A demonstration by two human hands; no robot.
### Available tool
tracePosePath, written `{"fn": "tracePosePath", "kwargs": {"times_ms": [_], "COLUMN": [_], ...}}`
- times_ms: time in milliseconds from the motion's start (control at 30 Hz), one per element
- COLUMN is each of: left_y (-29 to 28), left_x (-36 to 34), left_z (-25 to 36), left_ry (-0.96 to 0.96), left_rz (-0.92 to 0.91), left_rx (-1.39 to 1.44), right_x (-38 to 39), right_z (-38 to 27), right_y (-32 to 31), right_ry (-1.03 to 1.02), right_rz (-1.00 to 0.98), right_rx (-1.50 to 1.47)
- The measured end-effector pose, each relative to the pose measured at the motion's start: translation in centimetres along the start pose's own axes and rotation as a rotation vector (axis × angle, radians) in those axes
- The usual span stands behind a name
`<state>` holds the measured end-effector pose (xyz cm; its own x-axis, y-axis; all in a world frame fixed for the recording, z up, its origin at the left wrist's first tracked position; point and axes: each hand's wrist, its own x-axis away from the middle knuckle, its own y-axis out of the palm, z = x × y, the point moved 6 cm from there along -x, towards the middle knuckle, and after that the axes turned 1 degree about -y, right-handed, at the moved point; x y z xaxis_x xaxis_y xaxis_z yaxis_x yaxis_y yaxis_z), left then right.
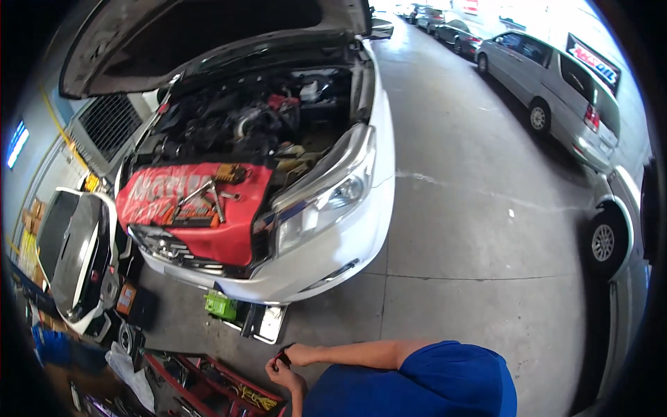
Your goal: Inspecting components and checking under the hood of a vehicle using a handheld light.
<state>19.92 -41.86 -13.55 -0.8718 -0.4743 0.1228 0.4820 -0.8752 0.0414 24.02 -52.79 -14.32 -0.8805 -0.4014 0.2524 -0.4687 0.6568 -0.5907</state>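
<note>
My left hand (281, 377) and my right hand (301, 355) are close together at the lower middle, over a red tool cart (201, 368). Between their fingers is a small dark object (281, 357) with a hint of red; its kind is too small to make out. Both hands are closed on it. Ahead is a white car (347, 243) with its bonnet raised. A red cover (229, 244) lies over its front edge, bearing a ratchet (198, 195), other hand tools and a yellowish-brown part (231, 172).
Under the front bumper sit a green container (220, 306) and a white tray (269, 324). A removed white bumper (87, 257) stands at left, near boxes and a plastic bag (132, 375). A silver van (549, 87) and another vehicle (611, 240) are parked along the right.
</note>
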Motion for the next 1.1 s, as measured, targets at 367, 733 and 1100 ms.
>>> {"fn": "tracePosePath", "kwargs": {"times_ms": [367, 733, 1100], "left_y": [7.6, 3.9, 0.6], "left_x": [5.3, -0.5, -1.6], "left_z": [9.2, 12.2, 14.7], "left_ry": [0.672, 0.706, 0.495], "left_rz": [-0.664, -0.528, -0.493], "left_rx": [-0.611, -0.463, -0.335], "right_x": [-4.2, -7.4, -5.0], "right_z": [2.2, -7.7, -8.3], "right_y": [-3.1, -9.2, -7.9], "right_ry": [-0.132, -0.420, -0.502], "right_rz": [0.157, 0.304, 0.484], "right_rx": [-0.620, -1.135, -0.883]}}
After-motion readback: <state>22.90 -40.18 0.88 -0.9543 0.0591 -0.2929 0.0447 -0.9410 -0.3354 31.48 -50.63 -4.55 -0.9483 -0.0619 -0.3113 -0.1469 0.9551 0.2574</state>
